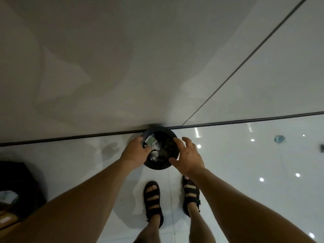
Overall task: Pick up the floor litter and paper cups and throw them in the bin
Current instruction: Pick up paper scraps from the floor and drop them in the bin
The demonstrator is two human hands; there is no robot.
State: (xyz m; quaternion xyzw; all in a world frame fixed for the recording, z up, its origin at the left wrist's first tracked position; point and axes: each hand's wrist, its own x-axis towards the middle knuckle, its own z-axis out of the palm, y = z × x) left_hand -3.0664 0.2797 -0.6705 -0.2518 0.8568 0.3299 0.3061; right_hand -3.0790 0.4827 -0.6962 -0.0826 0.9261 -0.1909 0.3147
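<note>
A round black bin (158, 166) stands on the glossy white floor against the wall, just ahead of my sandalled feet. Crumpled white and greenish litter (154, 151) lies inside it. My left hand (135, 151) rests over the bin's left rim with its fingers curled down; whether it still holds a scrap I cannot tell. My right hand (186, 156) hovers over the right rim, fingers spread and empty. A small grey-blue piece of litter (279, 139) lies on the floor far to the right, and another dark scrap (322, 147) sits at the right edge.
A grey wall (105, 67) rises right behind the bin, with a dark skirting line at its foot. A black bag (19, 183) with cardboard and paper lies at the lower left. My feet (154, 199) stand close behind the bin.
</note>
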